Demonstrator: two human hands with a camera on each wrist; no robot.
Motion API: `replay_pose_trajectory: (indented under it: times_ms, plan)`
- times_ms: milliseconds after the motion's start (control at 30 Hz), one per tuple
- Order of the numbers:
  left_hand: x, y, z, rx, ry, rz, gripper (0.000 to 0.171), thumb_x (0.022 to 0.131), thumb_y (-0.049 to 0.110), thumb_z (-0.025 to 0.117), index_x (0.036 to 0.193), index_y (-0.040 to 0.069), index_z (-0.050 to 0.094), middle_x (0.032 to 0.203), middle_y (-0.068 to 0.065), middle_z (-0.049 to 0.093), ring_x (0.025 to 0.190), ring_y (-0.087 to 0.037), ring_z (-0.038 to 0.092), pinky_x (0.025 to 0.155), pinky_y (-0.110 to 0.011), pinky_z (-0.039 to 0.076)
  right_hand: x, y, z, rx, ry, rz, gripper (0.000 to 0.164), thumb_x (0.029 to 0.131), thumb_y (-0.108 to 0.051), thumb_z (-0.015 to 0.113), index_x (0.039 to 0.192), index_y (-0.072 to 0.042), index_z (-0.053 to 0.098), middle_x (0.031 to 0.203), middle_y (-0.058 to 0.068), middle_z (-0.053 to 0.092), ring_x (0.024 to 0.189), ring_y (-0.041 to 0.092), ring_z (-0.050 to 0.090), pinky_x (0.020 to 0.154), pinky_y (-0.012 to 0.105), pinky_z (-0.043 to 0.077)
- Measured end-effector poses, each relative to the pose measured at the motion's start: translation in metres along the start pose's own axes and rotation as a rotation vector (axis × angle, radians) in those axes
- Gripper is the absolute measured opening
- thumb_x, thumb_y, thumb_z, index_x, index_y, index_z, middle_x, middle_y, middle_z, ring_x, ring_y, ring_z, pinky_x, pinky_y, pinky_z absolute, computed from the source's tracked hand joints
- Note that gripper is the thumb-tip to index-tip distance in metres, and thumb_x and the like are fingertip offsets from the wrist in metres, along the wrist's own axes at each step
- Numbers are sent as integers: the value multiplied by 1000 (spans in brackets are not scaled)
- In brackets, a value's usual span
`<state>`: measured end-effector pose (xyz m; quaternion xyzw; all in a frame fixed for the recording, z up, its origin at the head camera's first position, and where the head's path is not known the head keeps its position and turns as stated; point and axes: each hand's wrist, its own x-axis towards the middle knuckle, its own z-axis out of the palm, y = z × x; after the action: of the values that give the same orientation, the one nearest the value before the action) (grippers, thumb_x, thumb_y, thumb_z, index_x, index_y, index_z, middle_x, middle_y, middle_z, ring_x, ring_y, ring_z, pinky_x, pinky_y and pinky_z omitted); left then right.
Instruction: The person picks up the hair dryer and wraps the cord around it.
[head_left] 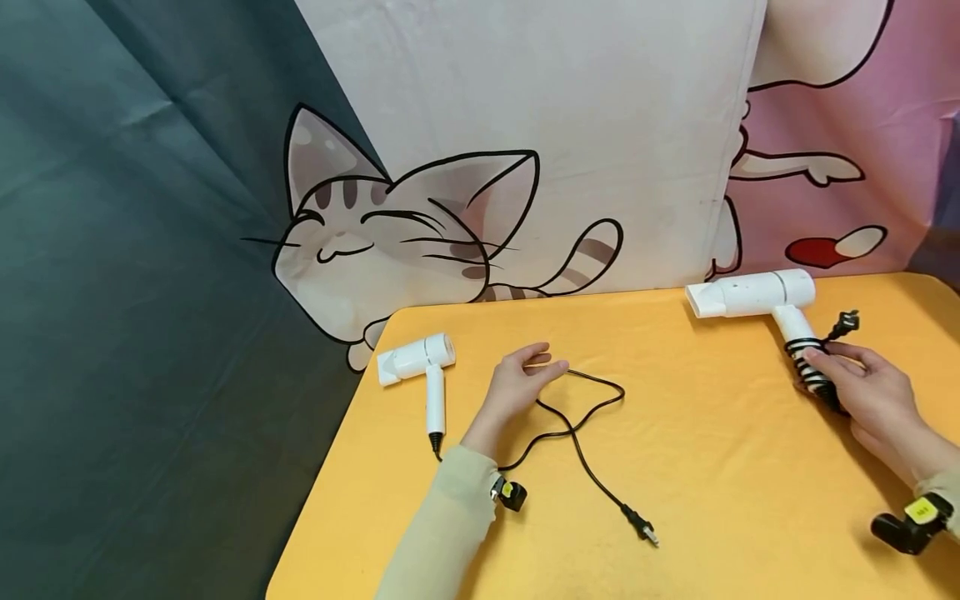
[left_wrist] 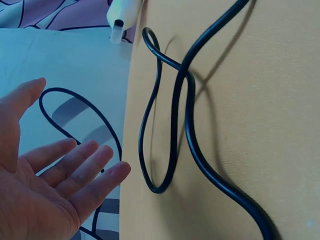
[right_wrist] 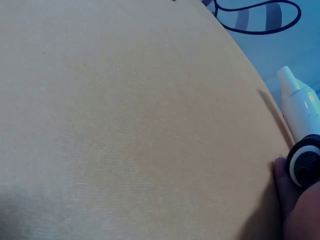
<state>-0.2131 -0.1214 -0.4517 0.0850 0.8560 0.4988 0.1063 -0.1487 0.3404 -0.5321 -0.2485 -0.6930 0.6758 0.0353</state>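
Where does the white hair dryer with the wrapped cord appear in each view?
Head: the hair dryer is at the right, held by the right hand.
Left wrist: only its nozzle end shows, at the top edge, left of centre.
Right wrist: it is at the right edge, partly cut off.
Shared landmark: the drawn striped tail, right of centre, left, and top right respectively.

I lose some black cord (head_left: 573, 431) behind the left sleeve (head_left: 450, 517); the right wrist view crops the right hand (right_wrist: 301, 211).
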Motion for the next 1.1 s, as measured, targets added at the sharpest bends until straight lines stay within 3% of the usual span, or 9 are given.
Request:
replay_pose_trajectory:
  times_ms: [133, 233, 367, 500, 567, 700, 867, 1033, 1100]
  plan:
    - [-2, -4, 0, -5, -14, 3, 67, 101, 47, 74, 156, 14, 56, 147, -13, 65, 130, -27, 67, 106, -43, 57, 0, -2, -2, -41, 22, 15, 51, 98, -48, 75, 141, -34, 52, 121, -21, 59, 80, -16, 51, 64, 8, 51]
    - [-2, -6, 0, -7, -23, 6, 67, 101, 48, 73, 156, 14, 56, 148, -13, 65, 131, -27, 66, 106, -44, 57, 0, -5, -3, -117, 21, -2, 54, 99, -51, 72, 144, -30, 51, 129, -16, 61, 80, -18, 49, 64, 8, 51]
    - [-3, -8, 0, -9, -29, 12, 66, 101, 47, 73, 156, 14, 56, 148, -15, 64, 131, -27, 66, 106, -43, 57, 2, -8, -4, -246, -3, -57, 52, 100, -55, 69, 139, -24, 53, 110, -20, 60, 79, -18, 49, 64, 9, 51]
    - [-4, -8, 1, -9, -37, 7, 67, 101, 47, 74, 156, 14, 56, 148, -15, 64, 131, -26, 66, 106, -43, 57, 5, -12, -7, -309, -42, -71, 79, 101, -55, 67, 151, 1, 45, 93, -34, 49, 76, -15, 51, 62, 13, 52]
    - [-4, -9, 2, -13, -44, 4, 68, 100, 46, 75, 156, 14, 56, 148, -15, 64, 132, -26, 66, 107, -43, 57, 5, -14, -10, -359, -56, -68, 90, 102, -56, 65, 156, 10, 37, 94, -26, 53, 75, -10, 51, 61, 17, 52]
    - [-4, -13, 4, -15, -53, 3, 68, 101, 45, 74, 157, 12, 55, 147, -14, 65, 133, -26, 65, 108, -43, 56, 6, -16, -14, -455, -84, -66, 94, 104, -58, 60, 158, 14, 31, 111, 6, 57, 74, 2, 52, 60, 26, 52]
    - [-6, -15, 4, -7, -59, 19, 65, 102, 41, 74, 155, 7, 56, 143, -14, 67, 131, -29, 66, 106, -44, 57, 10, -20, -18, -502, -118, -98, 90, 105, -54, 61, 154, 15, 34, 106, 10, 59, 72, 5, 52, 59, 29, 52]
    - [-7, -16, 4, 0, -59, 23, 65, 102, 41, 73, 155, 7, 56, 144, -16, 67, 130, -30, 67, 106, -46, 57, 13, -21, -23, -576, -131, -130, 85, 104, -54, 62, 148, 16, 42, 123, 34, 55, 72, 1, 52, 58, 26, 53]
    - [-7, -16, 4, 5, -62, 18, 66, 102, 43, 73, 155, 7, 56, 144, -16, 66, 129, -31, 67, 106, -46, 57, 13, -20, -24, -598, -137, -125, 85, 105, -55, 61, 147, 16, 44, 125, 36, 54, 74, 2, 52, 58, 25, 53]
